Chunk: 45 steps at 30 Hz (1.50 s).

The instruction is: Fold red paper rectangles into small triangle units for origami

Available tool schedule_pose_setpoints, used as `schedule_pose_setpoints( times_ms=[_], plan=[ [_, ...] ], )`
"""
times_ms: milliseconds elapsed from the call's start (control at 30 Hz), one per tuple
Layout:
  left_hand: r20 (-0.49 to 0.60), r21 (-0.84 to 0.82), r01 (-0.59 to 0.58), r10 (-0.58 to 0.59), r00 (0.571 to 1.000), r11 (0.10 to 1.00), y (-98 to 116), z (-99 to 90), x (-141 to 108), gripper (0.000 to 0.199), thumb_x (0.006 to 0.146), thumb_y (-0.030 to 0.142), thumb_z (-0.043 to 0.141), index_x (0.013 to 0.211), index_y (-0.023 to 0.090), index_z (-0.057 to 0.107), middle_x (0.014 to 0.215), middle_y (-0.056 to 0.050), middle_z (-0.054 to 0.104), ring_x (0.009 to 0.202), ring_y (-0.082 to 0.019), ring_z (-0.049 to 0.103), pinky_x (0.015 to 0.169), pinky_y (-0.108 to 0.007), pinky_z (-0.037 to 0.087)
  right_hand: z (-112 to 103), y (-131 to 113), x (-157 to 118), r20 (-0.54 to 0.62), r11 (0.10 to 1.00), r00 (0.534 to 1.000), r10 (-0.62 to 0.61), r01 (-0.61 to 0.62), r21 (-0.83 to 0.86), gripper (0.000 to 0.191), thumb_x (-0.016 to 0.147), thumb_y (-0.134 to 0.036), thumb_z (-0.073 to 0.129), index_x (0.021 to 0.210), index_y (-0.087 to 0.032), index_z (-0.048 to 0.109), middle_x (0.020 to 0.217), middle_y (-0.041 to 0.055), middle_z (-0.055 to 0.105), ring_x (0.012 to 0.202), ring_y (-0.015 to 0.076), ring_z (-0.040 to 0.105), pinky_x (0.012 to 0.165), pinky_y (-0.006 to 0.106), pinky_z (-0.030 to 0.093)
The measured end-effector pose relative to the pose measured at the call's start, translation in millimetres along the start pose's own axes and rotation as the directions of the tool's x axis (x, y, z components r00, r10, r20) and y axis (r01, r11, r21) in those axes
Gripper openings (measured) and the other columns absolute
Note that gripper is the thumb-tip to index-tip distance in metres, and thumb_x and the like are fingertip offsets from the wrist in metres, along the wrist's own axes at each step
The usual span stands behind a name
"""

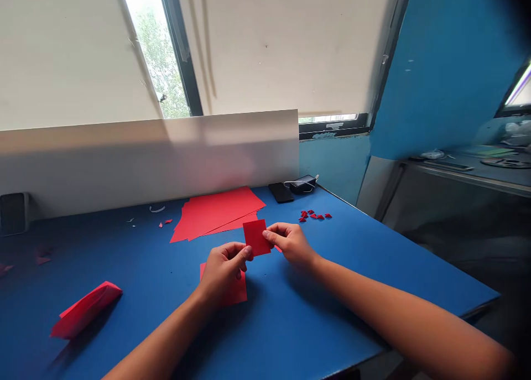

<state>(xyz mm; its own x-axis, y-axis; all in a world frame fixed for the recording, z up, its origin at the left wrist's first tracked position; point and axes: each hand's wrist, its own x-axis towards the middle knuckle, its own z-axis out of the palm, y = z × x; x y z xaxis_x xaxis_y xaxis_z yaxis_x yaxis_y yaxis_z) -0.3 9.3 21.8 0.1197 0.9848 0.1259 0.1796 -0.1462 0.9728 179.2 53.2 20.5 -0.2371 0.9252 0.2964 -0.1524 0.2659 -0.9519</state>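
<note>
Between my two hands a small red paper square (256,237) is held up above the blue table. My left hand (226,264) pinches its lower left corner between thumb and fingers. At its right edge, the thumb and fingers of my right hand (290,241) are closed on it. Another red paper piece (235,292) lies on the table beneath my left hand, partly covered by it. A bit of red shows just under my right fingers; I cannot tell whether it is held or lying there.
Large red sheets (219,211) lie stacked behind my hands. Several small folded red pieces (314,215) sit to the right, near a black phone (281,192) and a black device with a cable (302,184). A folded red paper (87,311) rests at the left on the blue table (157,280).
</note>
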Motion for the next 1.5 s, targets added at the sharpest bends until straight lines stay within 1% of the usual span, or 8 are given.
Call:
schedule_pose_setpoints(
  times_ms=[367, 467, 667, 1100, 1200, 1300, 1367, 1500],
  plan=[
    [-0.011, 0.016, 0.039, -0.039, 0.999, 0.999, 3.5, -1.9, 0.4, 0.036, 0.08, 0.05, 0.06, 0.082, 0.014, 0.064, 0.068, -0.002, 0.061, 0.049, -0.01, 0.05, 0.05, -0.022, 0.04, -1.5, -4.8, 1.3, -0.037, 0.999, 0.999, -0.03, 0.028, -0.043, 0.024, 0.072, -0.039, 0.07, 0.07, -0.015, 0.067, 0.064, 0.0006, 0.06, 0.06, 0.0135, 0.052, 0.059, 0.028, 0.041],
    [-0.001, 0.049, 0.009, -0.009, 1.0, 0.999, 0.6, -0.2, 1.7, 0.036, 0.081, 0.05, 0.057, 0.08, 0.014, 0.063, 0.067, -0.003, 0.062, 0.054, -0.012, 0.052, 0.053, -0.023, 0.041, -1.6, -4.0, 1.2, -0.04, 0.998, 0.998, -0.039, 0.037, -0.041, 0.025, 0.073, -0.04, 0.07, 0.07, -0.015, 0.066, 0.063, 0.0005, 0.06, 0.061, 0.0138, 0.052, 0.06, 0.028, 0.042],
    [0.026, 0.087, -0.055, 0.053, 0.998, 0.995, -5.3, 2.7, 1.7, 0.037, 0.087, 0.051, 0.049, 0.078, 0.016, 0.059, 0.054, 0.003, 0.053, 0.047, -0.011, 0.045, 0.05, -0.022, 0.036, -0.5, -2.8, -0.5, -0.002, 1.0, 1.0, -0.016, 0.016, -0.017, 0.028, 0.073, -0.044, 0.07, 0.075, -0.016, 0.067, 0.067, 0.0031, 0.063, 0.063, 0.016, 0.056, 0.061, 0.029, 0.046],
    [-0.017, 0.47, -0.111, 0.135, 0.991, 0.876, -3.0, 0.3, 0.2, 0.033, 0.091, 0.043, 0.043, 0.073, 0.019, 0.056, 0.068, -0.001, 0.063, 0.062, -0.017, 0.055, 0.061, -0.027, 0.038, -5.6, -3.6, 3.2, -0.068, 0.992, 0.995, -0.074, 0.066, -0.103, 0.025, 0.075, -0.04, 0.068, 0.073, -0.015, 0.067, 0.064, 0.0018, 0.061, 0.06, 0.0141, 0.053, 0.059, 0.028, 0.043],
    [-0.025, 0.437, -0.125, 0.151, 0.988, 0.891, -4.1, 0.0, -0.6, 0.034, 0.091, 0.044, 0.042, 0.074, 0.019, 0.057, 0.071, -0.002, 0.063, 0.067, -0.018, 0.055, 0.064, -0.027, 0.038, -10.9, -6.7, 5.9, -0.096, 0.991, 0.992, -0.081, 0.07, -0.118, 0.026, 0.075, -0.041, 0.068, 0.074, -0.015, 0.067, 0.065, 0.0024, 0.062, 0.061, 0.0148, 0.055, 0.061, 0.028, 0.044],
    [-0.005, 0.323, -0.142, 0.152, 0.988, 0.936, -2.3, 1.1, -1.9, 0.032, 0.091, 0.045, 0.041, 0.088, 0.018, 0.06, 0.079, -0.003, 0.064, 0.063, -0.016, 0.055, 0.061, -0.026, 0.041, -12.6, -8.8, 5.9, -0.072, 0.985, 0.994, -0.086, 0.074, -0.158, 0.025, 0.075, -0.041, 0.067, 0.073, -0.016, 0.068, 0.065, 0.0025, 0.063, 0.062, 0.0155, 0.056, 0.06, 0.029, 0.045],
    [0.019, 0.276, -0.152, 0.152, 0.988, 0.949, -1.2, 2.2, -2.7, 0.031, 0.09, 0.045, 0.044, 0.094, 0.018, 0.06, 0.078, -0.002, 0.063, 0.058, -0.015, 0.054, 0.057, -0.025, 0.041, -11.8, -8.8, 4.6, -0.015, 0.974, 0.995, -0.096, 0.091, -0.209, 0.023, 0.076, -0.039, 0.066, 0.073, -0.016, 0.068, 0.066, 0.0029, 0.064, 0.062, 0.0161, 0.057, 0.06, 0.029, 0.045],
    [0.026, 0.278, -0.159, 0.159, 0.987, 0.947, -2.8, 3.5, -3.2, 0.026, 0.085, 0.042, 0.053, 0.085, 0.017, 0.06, 0.064, 0.0, 0.058, 0.054, -0.014, 0.053, 0.052, -0.023, 0.038, -10.5, -6.9, 1.9, 0.093, 0.929, 0.986, -0.138, 0.161, -0.334, 0.019, 0.079, -0.035, 0.063, 0.075, -0.018, 0.069, 0.071, 0.0036, 0.067, 0.064, 0.0173, 0.059, 0.059, 0.028, 0.045]
  ],
)
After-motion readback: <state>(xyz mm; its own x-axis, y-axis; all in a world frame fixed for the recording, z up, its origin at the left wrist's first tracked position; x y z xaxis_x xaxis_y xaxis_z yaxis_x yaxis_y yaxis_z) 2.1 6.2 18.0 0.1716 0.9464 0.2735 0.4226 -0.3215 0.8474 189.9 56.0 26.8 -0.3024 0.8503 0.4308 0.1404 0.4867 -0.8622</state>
